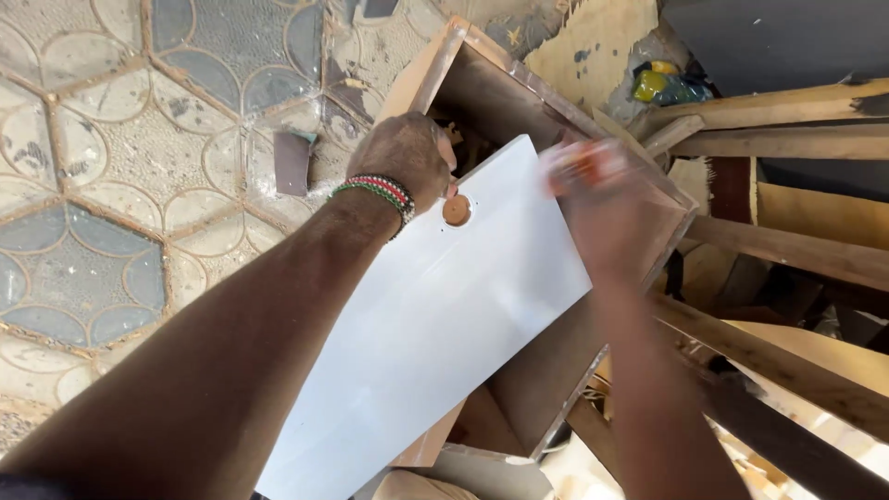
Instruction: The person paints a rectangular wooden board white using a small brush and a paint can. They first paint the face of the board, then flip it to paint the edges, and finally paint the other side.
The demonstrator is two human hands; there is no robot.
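White panel (435,315): smooth, glossy, laminated look, round hole showing raw brown core. Box (519,102): bare wood board, matt, dusty. Floor (102,185): patterned tiles, rough, worn, dusty. Planks (787,139): raw wood, matt, rough edges. Bracelet (380,190): small beads, slightly shiny.

One package only: a crumpled bag (665,86), yellow and blue-green, plastic by the look of it, lying among scrap beyond the far corner of the wooden box (519,102), up and to the right of it. It sits just left of the stacked timber lengths and below a dark sheet. Its shape is bunched and irregular, partly hidden by debris. No labels, signs or screens show anywhere near the box.
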